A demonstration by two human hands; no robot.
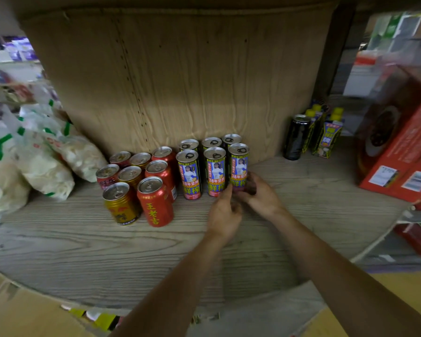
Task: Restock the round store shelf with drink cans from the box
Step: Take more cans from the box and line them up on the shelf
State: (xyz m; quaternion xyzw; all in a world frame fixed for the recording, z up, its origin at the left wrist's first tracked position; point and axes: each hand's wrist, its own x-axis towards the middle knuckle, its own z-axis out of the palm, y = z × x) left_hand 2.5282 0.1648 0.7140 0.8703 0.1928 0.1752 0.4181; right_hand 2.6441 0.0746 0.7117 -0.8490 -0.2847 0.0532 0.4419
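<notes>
- Six tall slim cans with yellow-and-blue labels stand upright in two rows of three at the middle of the head view. They are packed tight on the round shelf, close to its curved wooden back panel.
- We have both hands on the front right can, the end of the near row. The left hand pinches its lower left side, thumb up along the label. The right hand curls its fingers round the lower right side.
- That can is upright and touches its neighbour. Our fingers hide its base, so we cannot tell whether it sits on the shelf or just off it.
- Left of the block stand red cans and gold cans, just beside the tall ones. White bags lie at the left edge.
- A black can and yellow-capped cartons stand well apart at the right, with a red box beyond them.
- What looks like the cardboard box shows at the lower left, under the shelf rim. Its contents are mostly hidden.
- We judge tipping to be the main risk. These cans are narrow and tall, so a sideways nudge as we let go could knock the row into the red cans.
- A finger dragging on the label could also twist the can out of line.
</notes>
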